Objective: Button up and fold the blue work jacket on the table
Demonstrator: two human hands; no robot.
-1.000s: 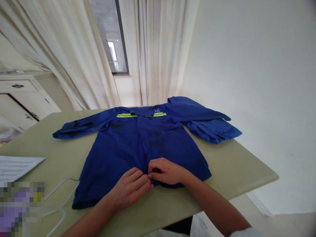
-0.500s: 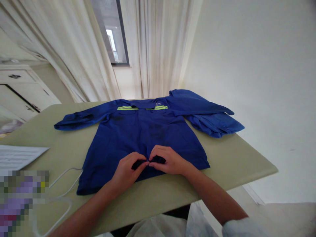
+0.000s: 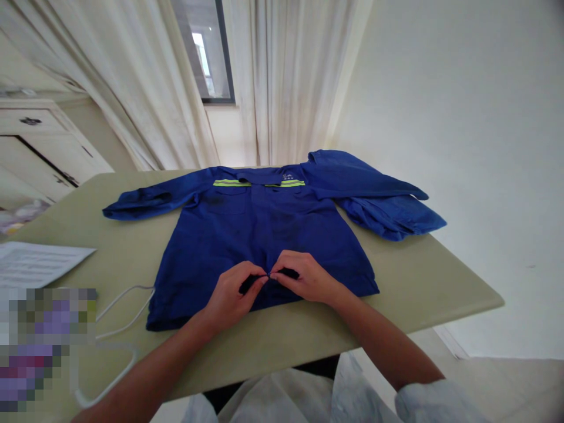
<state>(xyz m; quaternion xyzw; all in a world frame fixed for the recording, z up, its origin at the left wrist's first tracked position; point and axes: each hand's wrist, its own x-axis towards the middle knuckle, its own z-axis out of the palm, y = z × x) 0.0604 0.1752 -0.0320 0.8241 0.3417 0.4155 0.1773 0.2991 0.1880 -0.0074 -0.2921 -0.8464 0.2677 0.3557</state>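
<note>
Both hands have shifted up from the very hem of the jacket (image 3: 264, 229) to a spot slightly higher on its front opening, and their fingertips now meet there instead of overlapping. The left hand (image 3: 231, 291) pinches the dark edge of one front panel between thumb and fingers, closed narrowly on the cloth. The right hand (image 3: 304, 276) does the same on the facing panel, knuckles raised. The jacket lies face up on the table (image 3: 418, 282), collar towards the curtains (image 3: 286, 88), with a yellow-green stripe across the chest. One sleeve stretches out towards the cabinet (image 3: 39, 147); the other is folded at the table's far corner. A white hanger (image 3: 123, 305) lies just beside the hem, near a sheet of paper (image 3: 35, 261).
</note>
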